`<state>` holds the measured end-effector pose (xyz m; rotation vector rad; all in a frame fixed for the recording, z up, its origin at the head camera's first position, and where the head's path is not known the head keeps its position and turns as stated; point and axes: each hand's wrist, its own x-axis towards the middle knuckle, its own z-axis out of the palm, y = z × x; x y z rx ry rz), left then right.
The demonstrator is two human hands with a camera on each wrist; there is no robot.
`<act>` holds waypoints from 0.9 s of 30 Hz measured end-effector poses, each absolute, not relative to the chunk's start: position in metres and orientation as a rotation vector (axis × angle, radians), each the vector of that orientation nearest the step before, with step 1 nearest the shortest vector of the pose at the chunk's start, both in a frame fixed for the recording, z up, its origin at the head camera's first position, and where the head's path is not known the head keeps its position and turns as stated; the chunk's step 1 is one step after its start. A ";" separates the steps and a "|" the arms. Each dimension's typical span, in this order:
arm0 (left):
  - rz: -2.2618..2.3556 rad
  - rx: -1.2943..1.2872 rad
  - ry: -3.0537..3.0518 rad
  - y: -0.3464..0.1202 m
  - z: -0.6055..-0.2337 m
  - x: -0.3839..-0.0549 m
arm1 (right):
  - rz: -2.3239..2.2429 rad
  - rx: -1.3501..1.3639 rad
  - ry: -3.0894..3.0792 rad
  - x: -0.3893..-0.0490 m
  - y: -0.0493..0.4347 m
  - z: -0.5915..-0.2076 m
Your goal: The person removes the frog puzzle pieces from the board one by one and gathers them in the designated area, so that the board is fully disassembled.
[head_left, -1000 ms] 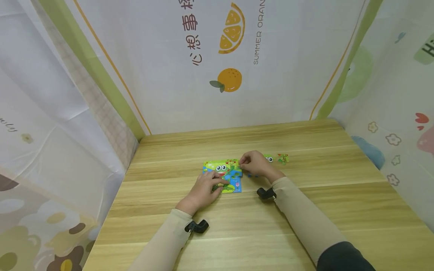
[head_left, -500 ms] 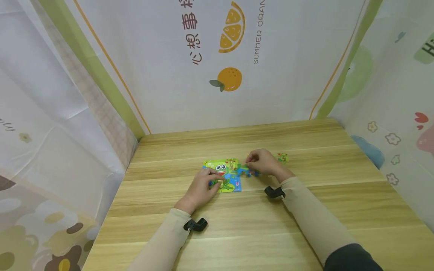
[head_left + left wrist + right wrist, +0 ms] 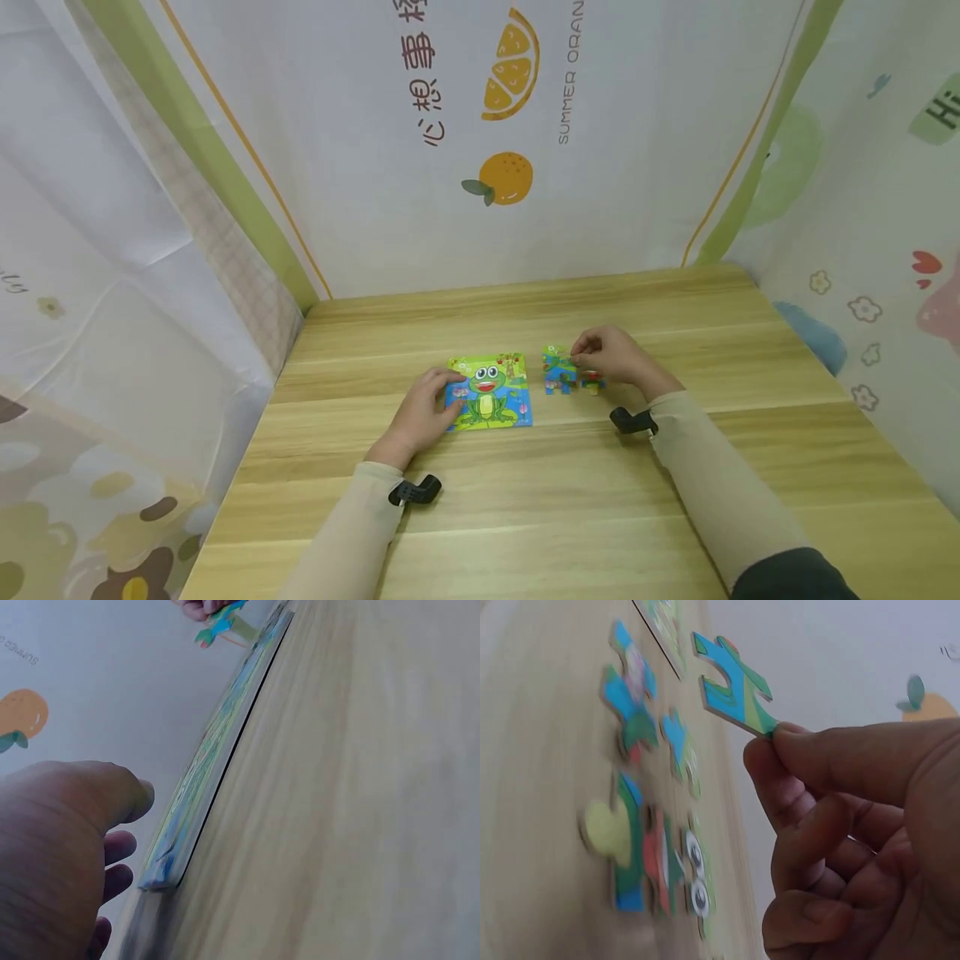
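Note:
A square jigsaw board [image 3: 501, 415] with a smiling frog picture lies flat on the table. At its left side is my left hand [image 3: 420, 408], fingers bent loosely over the edge; the left wrist view shows this hand [image 3: 60, 832] beside the corner of the board [image 3: 217, 757] with nothing in it. My right hand [image 3: 618, 358] is up to the right of the board. Between thumb and forefinger it pinches a blue and green jigsaw piece [image 3: 739, 690], held up in the right wrist view. Loose frog jigsaw pieces [image 3: 558, 372] lie below and beside that hand.
In the right wrist view, loose pieces include one with the frog's eyes [image 3: 697, 874] and one with a yellow knob [image 3: 607, 829]. The wooden table [image 3: 480, 517] meets a printed cloth [image 3: 420, 233] at the back, and more cloth hangs on both sides.
My right hand has moved right, away from the board, and now covers where the far-right pieces showed. My left hand has slid left off the picture, uncovering the frog.

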<state>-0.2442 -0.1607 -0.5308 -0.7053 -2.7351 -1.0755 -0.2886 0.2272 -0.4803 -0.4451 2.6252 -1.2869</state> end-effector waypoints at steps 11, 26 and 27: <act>-1.115 -0.679 -2.777 -0.178 -0.532 -0.249 | -1.215 -0.368 2.669 -0.295 0.272 -0.483; -1.150 -0.757 -2.814 -0.188 -0.536 -0.250 | -1.215 -0.319 2.651 -0.290 0.312 -0.485; -1.151 -0.758 -2.816 -0.188 -0.536 -0.249 | -1.210 -0.317 2.646 -0.289 0.315 -0.486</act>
